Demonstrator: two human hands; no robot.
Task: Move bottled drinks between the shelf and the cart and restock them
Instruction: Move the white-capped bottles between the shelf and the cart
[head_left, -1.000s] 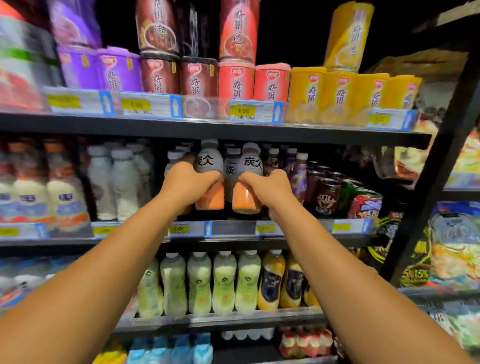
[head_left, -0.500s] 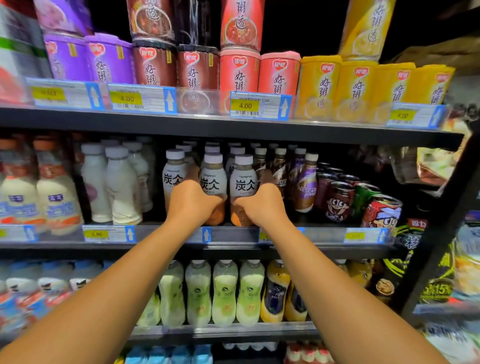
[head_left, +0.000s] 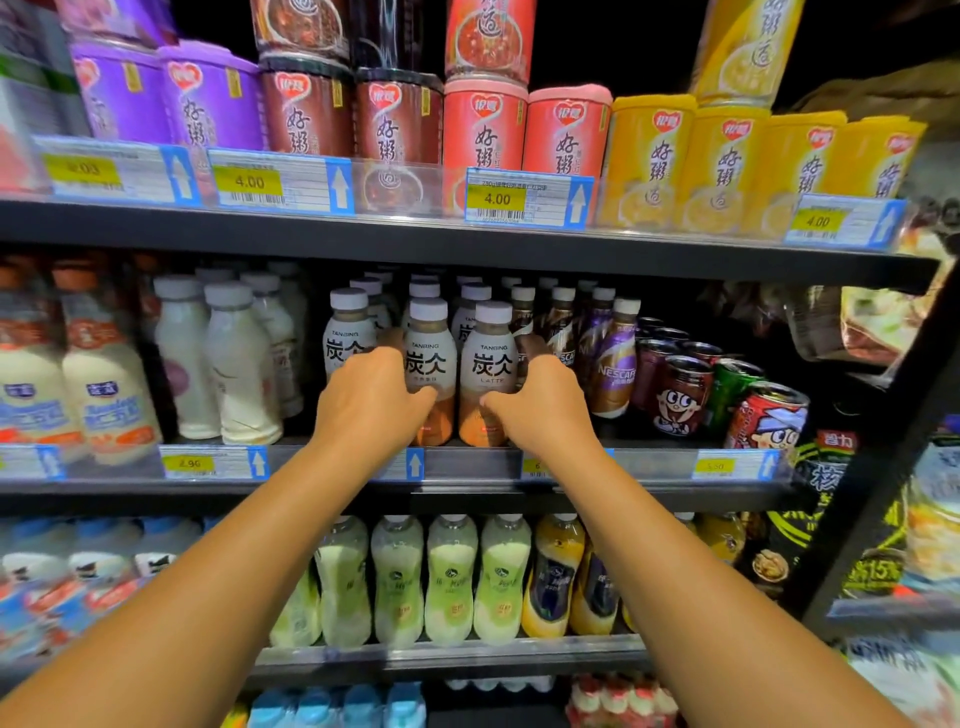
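Store shelving, middle shelf (head_left: 467, 465): two latte bottles are stood upright at the front edge, side by side. Left bottle (head_left: 430, 358) is gripped by the left hand (head_left: 366, 402); right bottle (head_left: 491, 364) is gripped by the right hand (head_left: 540, 402). Nescafe bottles (head_left: 615, 364) are just beside, right.

Two bare forearms, no sleeves in view. Left hand (head_left: 371, 402) and right hand (head_left: 540, 410): no rings, watch, gloves or wristbands visible.
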